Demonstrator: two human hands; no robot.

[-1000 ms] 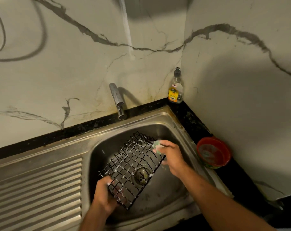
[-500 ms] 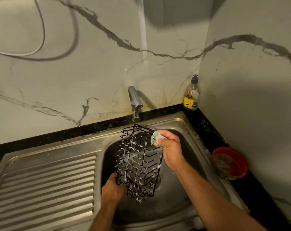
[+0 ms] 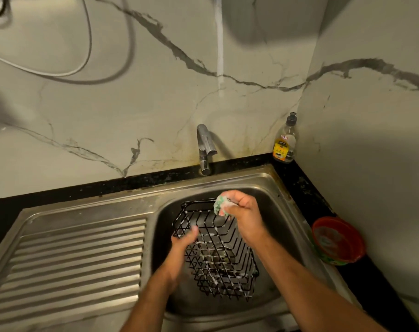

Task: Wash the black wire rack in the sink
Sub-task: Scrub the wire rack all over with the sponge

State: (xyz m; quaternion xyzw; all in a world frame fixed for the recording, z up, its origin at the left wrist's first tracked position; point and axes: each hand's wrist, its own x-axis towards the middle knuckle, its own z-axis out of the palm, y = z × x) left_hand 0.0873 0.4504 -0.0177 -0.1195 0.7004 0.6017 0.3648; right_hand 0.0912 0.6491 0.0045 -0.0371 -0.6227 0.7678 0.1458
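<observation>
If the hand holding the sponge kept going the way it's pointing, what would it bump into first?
The right hand points its sponge left and a bit down at the black wire rack, so it would probably meet the rack's top rim first. Depth is hard to judge; they may already touch.

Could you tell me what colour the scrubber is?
Green and white, in the right hand; scrubber, head view.

Bystanders around the basin

A clear soap bottle [image 3: 285, 142] with a yellow label and dark cap is standing upright in the far right corner of the black surface [image 3: 306, 188], close against the marble-patterned wall [image 3: 131, 111]. A red bowl [image 3: 338, 240] is sitting near the right edge of the surface. A chrome tap [image 3: 204, 149] is rising at the far edge, and a pale cable [image 3: 60, 73] is looping across the wall above.
</observation>
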